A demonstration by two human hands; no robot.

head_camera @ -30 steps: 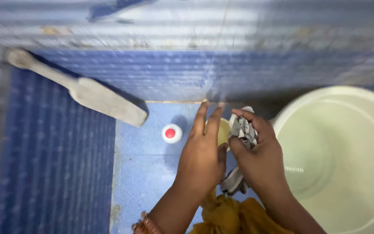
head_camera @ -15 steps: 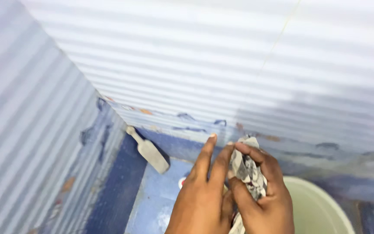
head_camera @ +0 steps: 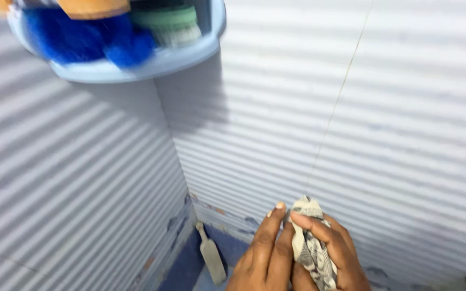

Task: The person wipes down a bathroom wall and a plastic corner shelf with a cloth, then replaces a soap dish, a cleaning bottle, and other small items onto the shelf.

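My right hand (head_camera: 334,253) is closed around a crumpled white and grey patterned cloth (head_camera: 309,245), held up in front of the ribbed white wall. My left hand (head_camera: 265,256) rests flat against the right hand and the cloth's left side, its fingers straight and together, pointing up. Both hands sit at the bottom middle of the view, cut off by the lower edge.
A pale blue corner shelf (head_camera: 136,67) hangs at the top left, carrying blue scrubbers and a green-and-white brush (head_camera: 168,24). A wooden paddle (head_camera: 211,258) leans in the corner below, on the blue tiled floor (head_camera: 182,272). White ribbed tile walls (head_camera: 395,124) fill most of the view.
The view has tilted sharply upward: the bucket, the red-capped bottle and most of the floor have dropped out of sight, and the corner shelf has come in. The hands keep the same hold.
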